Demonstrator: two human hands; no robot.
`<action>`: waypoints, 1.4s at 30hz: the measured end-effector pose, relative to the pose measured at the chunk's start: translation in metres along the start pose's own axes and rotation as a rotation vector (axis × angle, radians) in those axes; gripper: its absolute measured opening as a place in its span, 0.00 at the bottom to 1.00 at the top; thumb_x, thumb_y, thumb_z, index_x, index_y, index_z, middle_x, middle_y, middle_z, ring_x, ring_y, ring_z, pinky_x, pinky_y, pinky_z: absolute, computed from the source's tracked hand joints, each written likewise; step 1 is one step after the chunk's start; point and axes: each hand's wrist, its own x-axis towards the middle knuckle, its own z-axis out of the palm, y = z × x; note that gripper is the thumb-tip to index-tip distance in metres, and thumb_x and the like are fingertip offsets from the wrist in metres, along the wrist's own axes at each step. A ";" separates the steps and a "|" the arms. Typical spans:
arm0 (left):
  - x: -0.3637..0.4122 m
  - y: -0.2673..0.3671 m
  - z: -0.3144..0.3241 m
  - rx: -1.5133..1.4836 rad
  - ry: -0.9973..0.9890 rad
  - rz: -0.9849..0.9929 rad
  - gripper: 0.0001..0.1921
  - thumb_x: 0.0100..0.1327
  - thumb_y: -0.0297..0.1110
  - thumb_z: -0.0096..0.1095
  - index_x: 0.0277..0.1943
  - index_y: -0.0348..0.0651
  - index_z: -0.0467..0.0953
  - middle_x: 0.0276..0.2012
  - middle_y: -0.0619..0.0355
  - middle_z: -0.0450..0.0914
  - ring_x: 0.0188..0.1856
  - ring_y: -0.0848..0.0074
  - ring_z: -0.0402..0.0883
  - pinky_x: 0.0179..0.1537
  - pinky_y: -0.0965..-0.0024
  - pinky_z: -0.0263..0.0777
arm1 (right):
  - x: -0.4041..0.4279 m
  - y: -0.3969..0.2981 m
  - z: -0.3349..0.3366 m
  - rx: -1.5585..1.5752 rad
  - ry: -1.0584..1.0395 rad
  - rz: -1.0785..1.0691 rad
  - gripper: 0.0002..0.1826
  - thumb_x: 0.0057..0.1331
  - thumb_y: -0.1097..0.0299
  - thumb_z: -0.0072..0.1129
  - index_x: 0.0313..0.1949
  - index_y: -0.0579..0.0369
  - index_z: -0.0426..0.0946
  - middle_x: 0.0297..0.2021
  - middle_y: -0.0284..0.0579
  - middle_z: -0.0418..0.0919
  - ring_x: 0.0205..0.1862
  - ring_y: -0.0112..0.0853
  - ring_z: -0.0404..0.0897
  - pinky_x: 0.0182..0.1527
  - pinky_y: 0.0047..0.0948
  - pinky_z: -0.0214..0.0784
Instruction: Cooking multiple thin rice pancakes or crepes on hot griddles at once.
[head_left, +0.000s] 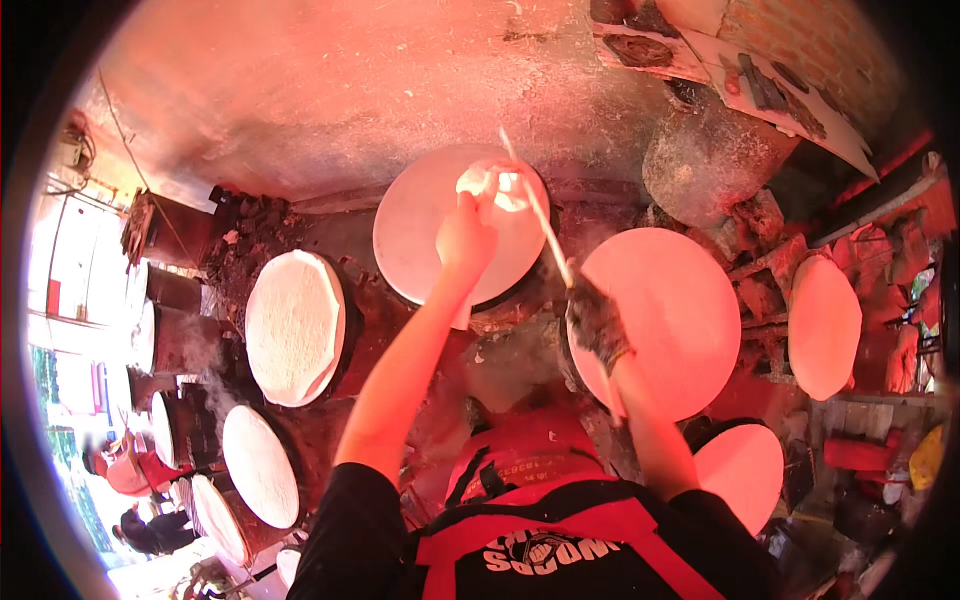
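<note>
My left hand (466, 234) reaches over the round griddle (409, 232) before me. Its fingers are on a pale, soft-looking lump (474, 180); glare hides whether this is dough or cloth. My right hand (598, 319), in a dark, worn glove, grips a thin wooden stick (550, 229). The stick slants up past the lump, and its lower end sticks out below the glove. Under the right hand is a second round griddle with a smooth pale surface (671, 322). To the left, a thin round flatbread (292, 330) with a raised, folded rim covers another griddle.
More pale rounds stand at the lower left (260, 465), lower right (742, 469) and far right (825, 326). Behind are a stained wall (360, 90), a large rounded vessel (709, 165) and dark rubble (247, 240). Steam rises at left; a person (154, 529) is far off.
</note>
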 end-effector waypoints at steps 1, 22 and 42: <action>0.006 -0.009 0.019 -0.073 0.027 -0.118 0.11 0.55 0.28 0.53 0.43 0.39 0.70 0.28 0.44 0.79 0.35 0.50 0.80 0.38 0.54 0.72 | 0.004 0.044 -0.004 0.126 -0.003 -0.037 0.23 0.67 0.64 0.51 0.62 0.34 0.66 0.38 0.37 0.79 0.33 0.19 0.74 0.36 0.23 0.69; -0.033 -0.233 -0.091 -1.377 -0.620 -0.881 0.10 0.65 0.33 0.54 0.29 0.45 0.65 0.17 0.70 0.60 0.15 0.87 0.57 0.13 0.82 0.47 | 0.001 0.056 0.179 0.394 0.453 0.044 0.21 0.69 0.63 0.52 0.61 0.40 0.68 0.15 0.25 0.63 0.11 0.14 0.59 0.11 0.18 0.50; -0.169 -0.265 -0.170 -1.488 -0.377 -1.014 0.11 0.62 0.32 0.57 0.25 0.45 0.67 0.16 0.68 0.60 0.12 0.88 0.55 0.12 0.81 0.46 | 0.057 0.054 0.176 -0.053 0.538 -0.107 0.21 0.64 0.64 0.58 0.57 0.44 0.73 0.20 0.22 0.68 0.14 0.14 0.60 0.14 0.17 0.53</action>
